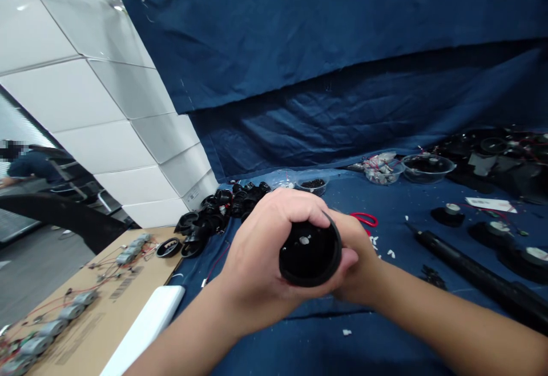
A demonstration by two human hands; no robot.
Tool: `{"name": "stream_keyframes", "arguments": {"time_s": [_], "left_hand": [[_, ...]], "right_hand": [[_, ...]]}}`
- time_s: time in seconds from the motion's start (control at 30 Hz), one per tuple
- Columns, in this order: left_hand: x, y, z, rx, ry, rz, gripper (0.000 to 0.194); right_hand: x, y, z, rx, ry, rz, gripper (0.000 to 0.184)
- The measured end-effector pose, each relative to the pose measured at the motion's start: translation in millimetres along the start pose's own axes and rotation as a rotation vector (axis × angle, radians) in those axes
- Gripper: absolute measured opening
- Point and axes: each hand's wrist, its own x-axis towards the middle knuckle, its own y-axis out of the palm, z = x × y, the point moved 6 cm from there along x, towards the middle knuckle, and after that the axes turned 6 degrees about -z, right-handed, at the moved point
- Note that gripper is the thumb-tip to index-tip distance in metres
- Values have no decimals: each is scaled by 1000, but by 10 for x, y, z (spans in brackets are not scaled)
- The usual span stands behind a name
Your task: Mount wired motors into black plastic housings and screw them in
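Observation:
Above the blue cloth, both hands hold a black round cup-shaped plastic housing [309, 253], its open rim facing me. A small light spot shows deep inside it. My left hand [268, 245] wraps around its left side, with fingers curled over the top rim. My right hand [357, 245] grips the right side from behind; most of its fingers are hidden by the housing and the left hand. Behind the right wrist lie red-handled scissors [365, 219], partly covered, and small white scraps [391, 254].
Black housings [205, 222] pile up at the left. Clear tubs [428, 168] with parts stand along the back. A long black tool [471, 267] lies right, near black round parts [447, 214]. Motors with wires [71, 313] lie on cardboard [115, 307], beside a white bar [145, 324]. A person [32, 165] sits far left.

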Motion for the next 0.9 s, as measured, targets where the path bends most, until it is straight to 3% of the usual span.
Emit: {"name": "stream_keyframes", "arguments": {"time_s": [0.13, 0.23, 0.53, 0.77, 0.9], "left_hand": [[15, 12, -61, 77, 101, -3, 46], [12, 26, -129, 121, 180, -10, 48], [-8, 48, -153, 161, 172, -65, 45], [52, 25, -114, 88, 272, 25, 44], [74, 35, -133, -11, 338, 121, 48]], "right_hand": [[9, -6, 63, -72, 15, -16, 16], [3, -17, 94, -104, 25, -18, 15], [-42, -31, 62, -119, 52, -31, 14], [-60, -13, -50, -91, 59, 48, 21], [-30, -44, -50, -95, 70, 44, 8]]}}
